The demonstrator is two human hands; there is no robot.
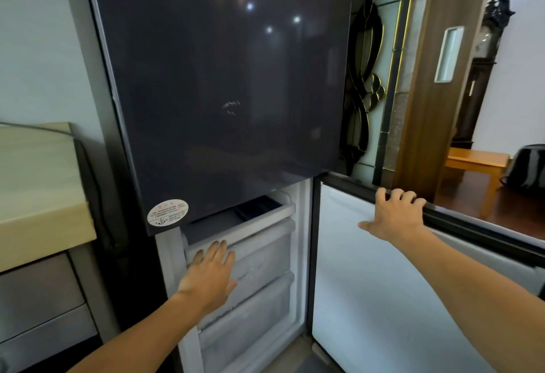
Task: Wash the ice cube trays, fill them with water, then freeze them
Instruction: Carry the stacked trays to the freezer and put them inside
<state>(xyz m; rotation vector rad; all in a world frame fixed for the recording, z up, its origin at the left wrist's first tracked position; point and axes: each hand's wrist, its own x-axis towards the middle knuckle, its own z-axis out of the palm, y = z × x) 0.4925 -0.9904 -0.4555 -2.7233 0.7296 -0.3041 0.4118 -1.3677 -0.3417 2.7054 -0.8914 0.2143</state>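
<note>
Head view: lower freezer door [383, 299] swung open to right, white inner face showing. Right grip [393, 214] grasping door's top edge, fingers curled over it. Left grip [209, 269] released, palm flat against frosted drawer front [265, 254], fingertips near top drawer [236, 225]. Top drawer slightly out; dark shape [256, 207] inside, too unclear to call ice cube tray. Upper fridge door [221, 77] closed, round sticker [168, 212] at lower corner. Desk [38, 195] at left.

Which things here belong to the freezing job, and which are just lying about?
Job: freezer door, gripped by right hand; freezer drawer, left hand flat on it.
Lying about: wooden bench; tall clock; counter.
</note>
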